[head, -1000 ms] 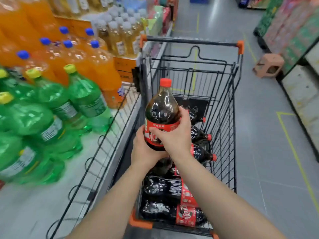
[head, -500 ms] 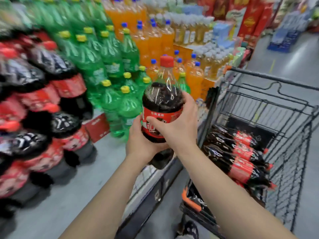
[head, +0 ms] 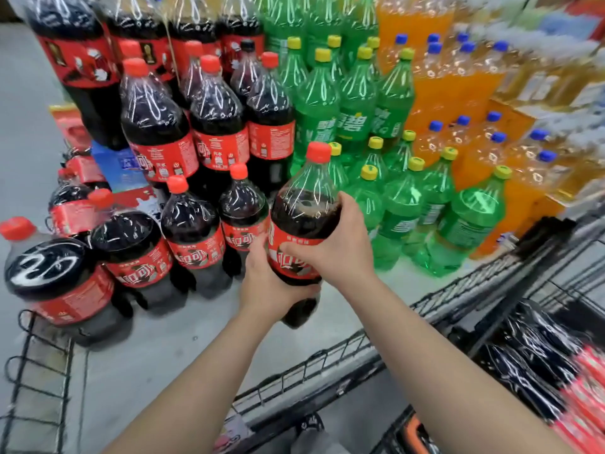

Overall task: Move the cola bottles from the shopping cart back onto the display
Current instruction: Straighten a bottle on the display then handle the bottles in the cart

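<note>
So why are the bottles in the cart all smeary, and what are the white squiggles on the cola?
Head view: the cart bottles at the lower right edge are smeared by blur; the squiggles on the held cola bottle are glare off shiny plastic.

The gripped cola bottle [head: 301, 211] was dark brown with a red cap and a red, white-lettered label; beside it green bottles [head: 401, 208] had yellow caps, orange bottles [head: 435, 93] blue caps

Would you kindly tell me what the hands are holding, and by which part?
One upright cola bottle, in both hands: the left hand grips its lower body, the right hand wraps round its labelled middle.
</note>
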The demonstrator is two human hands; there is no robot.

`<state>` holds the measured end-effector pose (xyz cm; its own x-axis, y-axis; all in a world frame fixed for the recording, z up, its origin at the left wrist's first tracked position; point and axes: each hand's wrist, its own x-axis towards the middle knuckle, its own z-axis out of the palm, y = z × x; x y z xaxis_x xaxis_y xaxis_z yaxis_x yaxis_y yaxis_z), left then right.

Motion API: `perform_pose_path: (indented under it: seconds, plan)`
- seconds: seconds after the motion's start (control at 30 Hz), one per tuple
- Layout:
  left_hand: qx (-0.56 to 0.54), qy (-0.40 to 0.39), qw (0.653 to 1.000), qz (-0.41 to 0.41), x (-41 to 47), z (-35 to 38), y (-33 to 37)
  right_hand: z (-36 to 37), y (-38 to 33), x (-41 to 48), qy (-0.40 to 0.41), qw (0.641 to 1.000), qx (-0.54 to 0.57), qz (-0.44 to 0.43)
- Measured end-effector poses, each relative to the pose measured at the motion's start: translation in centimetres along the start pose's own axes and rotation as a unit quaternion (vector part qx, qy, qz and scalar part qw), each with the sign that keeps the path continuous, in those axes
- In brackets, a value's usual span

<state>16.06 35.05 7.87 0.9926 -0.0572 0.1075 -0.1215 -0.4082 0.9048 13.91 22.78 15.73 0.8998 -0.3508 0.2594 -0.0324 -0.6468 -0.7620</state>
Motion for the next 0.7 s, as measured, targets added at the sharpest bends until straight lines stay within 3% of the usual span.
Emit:
perform_pose_path:
  seconds: [0.33, 0.47, 0.7]
  plan:
    - [-0.038, 0.064, 0.988, -0.133, 4.5, 6.2, -4.0, 5.0, 5.9, 5.6, -0.11, 0.993, 0.011, -0.032]
    - [0.006, 0.072, 0.978, -0.198, 6.0, 7.7, -4.5, 6.1, 8.1, 7.1, -0.15, 0.988, 0.024, -0.013]
    - [-0.013, 0.054, 0.975, -0.214, 6.9, 8.1, -5.1, 7.2, 9.5, 8.6, -0.161, 0.985, 0.056, -0.002]
